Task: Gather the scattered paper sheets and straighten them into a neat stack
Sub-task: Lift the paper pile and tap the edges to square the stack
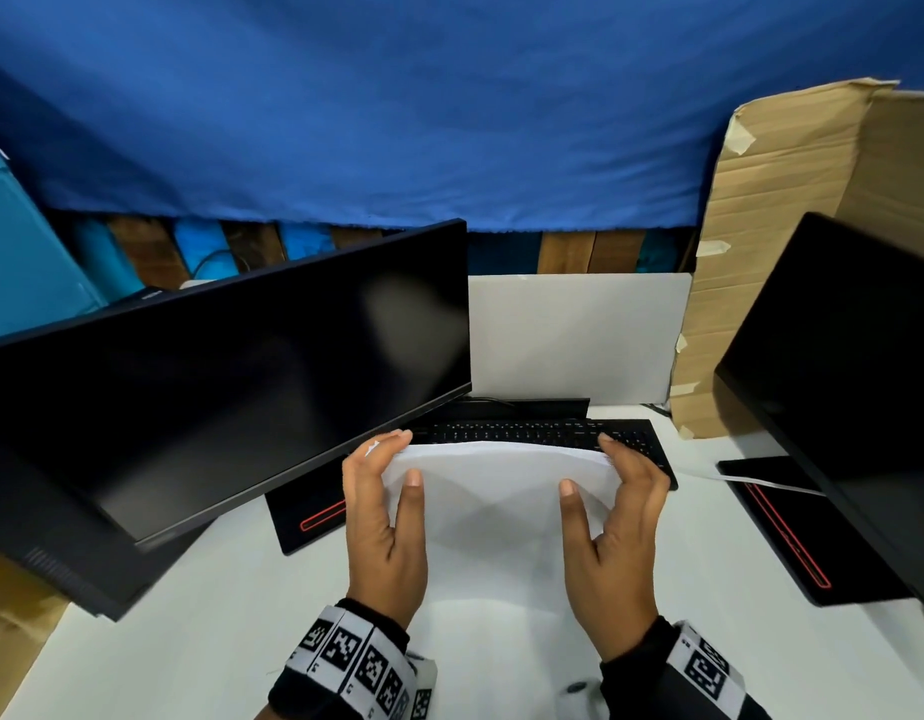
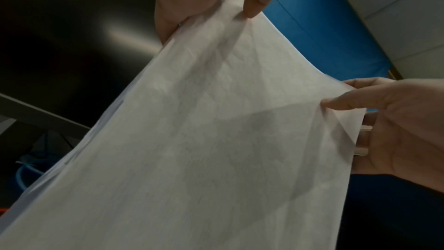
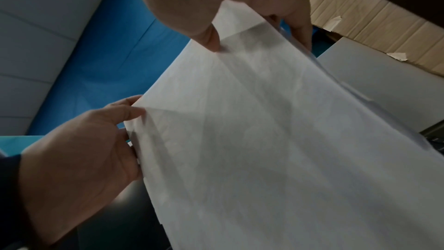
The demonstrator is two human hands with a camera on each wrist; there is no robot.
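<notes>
Here, the paper stack (image 1: 493,491) stands upright between both hands, its long axis spanning hand to hand. The left hand (image 1: 384,517) and right hand (image 1: 618,517) each pinch one side edge, equally near.

Back wall: blue cloth (image 1: 397,122) hung across, well beyond the hands; wooden and blue slats (image 1: 569,252) show under its hem.
Desk: white tabletop (image 1: 189,615) under and around the hands.
Left of the hands: a dark monitor (image 1: 241,381), tilted, its screen off.
Right of the hands: a second black monitor (image 1: 854,381), with taped cardboard (image 1: 771,226) standing behind it.
Just beyond the hands: a black keyboard (image 1: 527,433), then an upright white panel (image 1: 579,335).
Light: soft, a dull glare on the left screen.
</notes>
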